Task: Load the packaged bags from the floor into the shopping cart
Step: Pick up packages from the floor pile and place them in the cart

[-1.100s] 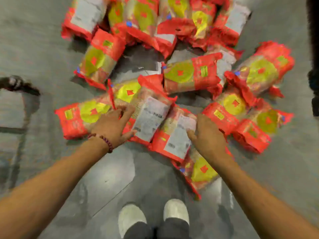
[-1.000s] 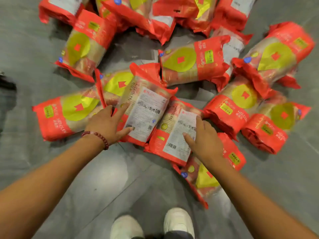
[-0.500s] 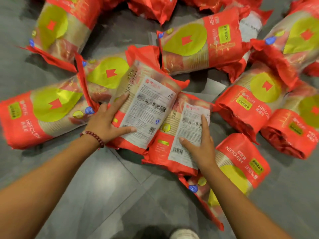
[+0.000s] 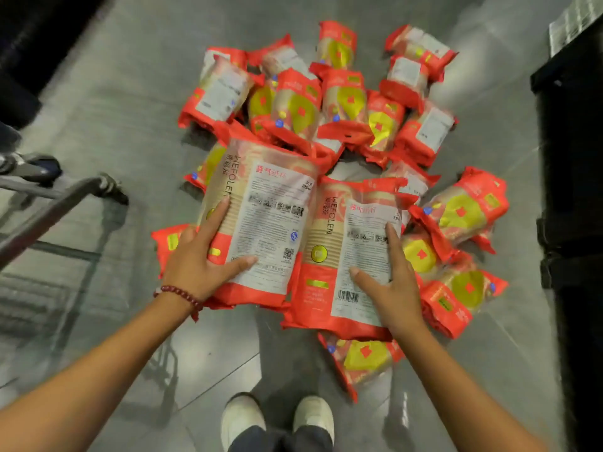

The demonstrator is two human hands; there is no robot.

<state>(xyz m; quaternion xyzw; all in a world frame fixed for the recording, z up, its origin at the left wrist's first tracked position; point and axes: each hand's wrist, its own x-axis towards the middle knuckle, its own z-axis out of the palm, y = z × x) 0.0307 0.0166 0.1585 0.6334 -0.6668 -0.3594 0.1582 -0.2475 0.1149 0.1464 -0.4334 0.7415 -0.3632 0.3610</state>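
Observation:
Several red packaged bags (image 4: 346, 102) with yellow-green circles lie heaped on the grey floor. My left hand (image 4: 199, 259), a red bead bracelet on its wrist, grips one bag (image 4: 264, 220) with its white label side up. My right hand (image 4: 391, 282) grips a second label-side-up bag (image 4: 346, 262) right beside it. Both held bags are raised above the heap, side by side. The shopping cart (image 4: 55, 203) shows as a metal frame at the left edge, close to my left arm.
A dark black unit (image 4: 574, 190) stands along the right edge. More bags (image 4: 456, 288) lie to the right of my right hand and one bag (image 4: 362, 357) below it. My white shoes (image 4: 277, 419) are at the bottom centre on the tiled floor.
Both hands closed around the two label-side bags and lifted them off the floor. The view pulled back and up, bringing the whole heap and the cart frame into sight.

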